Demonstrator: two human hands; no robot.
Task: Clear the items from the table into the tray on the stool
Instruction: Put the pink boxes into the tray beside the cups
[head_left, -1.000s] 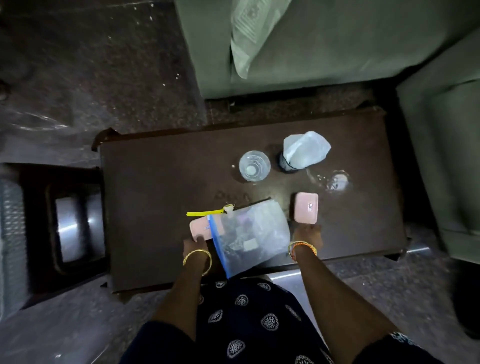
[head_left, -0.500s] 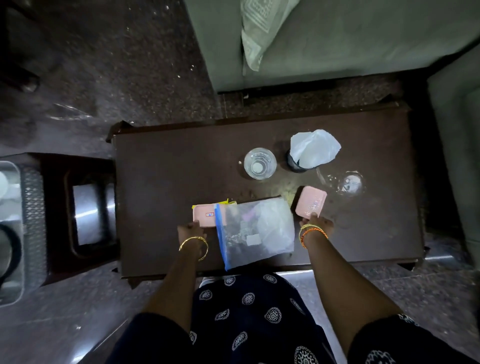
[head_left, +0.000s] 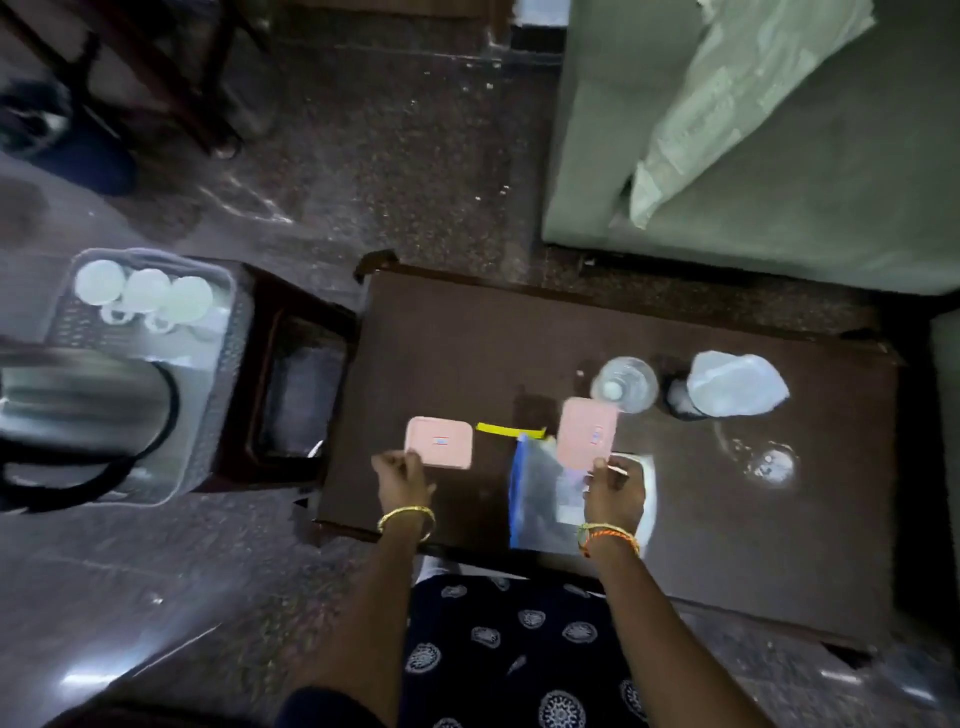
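Green sofa (head_left: 779, 171), upper right, beyond the far edge of the table. Pale green patterned cushion (head_left: 727, 98) lying tilted on the sofa seat. Second green seat (head_left: 945, 374), a sliver at the right edge. Speckled dark stone floor (head_left: 395, 171), glossy, with light reflections. Dark wooden furniture legs (head_left: 171, 88), upper left, slanting across the floor. Dark blurred shape (head_left: 67, 145) on the floor at the left edge beside those legs; identity unclear. Dark printed garment (head_left: 519, 649) with pale round motifs, bottom centre.
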